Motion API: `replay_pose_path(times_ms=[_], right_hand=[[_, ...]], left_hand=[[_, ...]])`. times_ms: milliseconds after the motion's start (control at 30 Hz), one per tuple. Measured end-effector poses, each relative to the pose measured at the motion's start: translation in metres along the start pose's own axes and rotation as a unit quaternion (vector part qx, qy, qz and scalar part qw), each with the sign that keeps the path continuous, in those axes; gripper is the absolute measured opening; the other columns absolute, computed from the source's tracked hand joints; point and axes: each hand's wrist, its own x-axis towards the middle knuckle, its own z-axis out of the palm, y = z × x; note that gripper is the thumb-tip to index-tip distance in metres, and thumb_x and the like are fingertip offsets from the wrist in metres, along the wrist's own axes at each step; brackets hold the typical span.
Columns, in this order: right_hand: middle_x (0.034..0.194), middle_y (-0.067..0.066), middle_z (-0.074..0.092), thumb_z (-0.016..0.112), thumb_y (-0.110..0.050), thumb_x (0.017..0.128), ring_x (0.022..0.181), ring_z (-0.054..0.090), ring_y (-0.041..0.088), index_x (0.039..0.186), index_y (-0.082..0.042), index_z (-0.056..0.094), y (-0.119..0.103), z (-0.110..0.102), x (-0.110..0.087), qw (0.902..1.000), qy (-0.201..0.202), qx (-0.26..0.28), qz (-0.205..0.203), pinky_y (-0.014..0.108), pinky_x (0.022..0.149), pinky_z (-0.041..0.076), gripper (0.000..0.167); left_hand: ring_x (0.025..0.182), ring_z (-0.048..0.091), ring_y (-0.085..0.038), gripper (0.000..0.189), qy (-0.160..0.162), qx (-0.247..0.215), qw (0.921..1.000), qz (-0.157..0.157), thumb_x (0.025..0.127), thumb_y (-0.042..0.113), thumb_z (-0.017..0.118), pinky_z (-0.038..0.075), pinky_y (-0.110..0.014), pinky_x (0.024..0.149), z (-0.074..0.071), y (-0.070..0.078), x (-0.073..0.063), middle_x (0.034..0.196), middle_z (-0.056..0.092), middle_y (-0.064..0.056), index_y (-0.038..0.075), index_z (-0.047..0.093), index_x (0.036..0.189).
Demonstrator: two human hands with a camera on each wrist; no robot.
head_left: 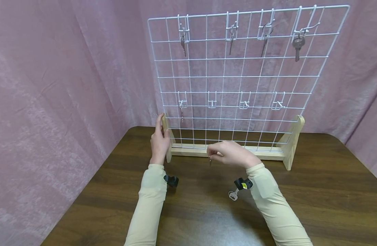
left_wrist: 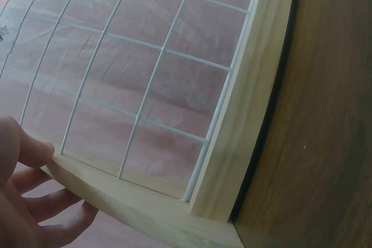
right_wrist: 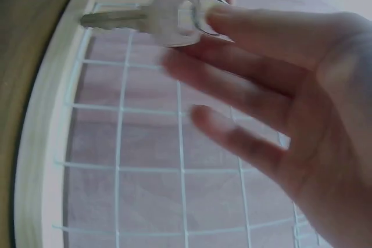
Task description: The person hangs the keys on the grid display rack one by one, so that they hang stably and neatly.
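Key [right_wrist: 171, 21] hangs from thin ring [right_wrist: 199, 22] pinched in right hand [head_left: 229, 153], below thumb and finger. Slim hold on ring might slip, dropping key. Left hand [head_left: 159, 141] grips wooden post [left_wrist: 133, 208] left of pinch; if loosened, grid [head_left: 224, 76] could rock. Flat toothed metal key; smooth pale wood; square-meshed white wire behind pinch; glossy brown table [head_left: 191, 212] beneath.

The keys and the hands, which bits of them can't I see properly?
- Head view: the tip of the loose key, behind the black wrist camera.
- Head view: the teeth of the held key, too small.
- Left wrist view: part of the left hand, cut off by the left edge.
- Right wrist view: any writing on the held key, blurred.
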Motion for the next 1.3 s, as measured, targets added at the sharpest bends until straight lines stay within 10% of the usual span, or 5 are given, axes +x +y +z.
replay_pose_path(times_ms=[300, 1300], right_hand=[[0.082, -0.009, 0.065, 0.069, -0.014, 0.088, 0.075, 0.061, 0.004, 0.087, -0.019, 0.064, 0.003, -0.013, -0.006, 0.9855, 0.161, -0.053, -0.012, 0.028, 0.067, 0.051, 0.008], [0.091, 0.002, 0.073, 0.065, -0.003, 0.09, 0.077, 0.069, 0.013, 0.097, -0.01, 0.067, 0.002, -0.028, -0.006, 0.9702, 0.237, -0.046, 0.02, 0.033, 0.066, 0.055, 0.01]], left_hand=[[0.088, 0.07, -0.037, 0.066, 0.0, 0.005, 1.0, 0.001, 0.098, 0.01, 0.053, 0.054, -0.05, 0.069, 0.0, 0.0, 0.0, 0.122, 0.065, -0.02, 0.044, 0.027, 0.147], [0.088, 0.07, -0.039, 0.064, 0.005, 0.007, 0.9999, -0.006, 0.098, 0.009, 0.054, 0.055, -0.052, 0.071, 0.0, 0.001, 0.0, 0.126, 0.064, -0.019, 0.041, 0.029, 0.147]])
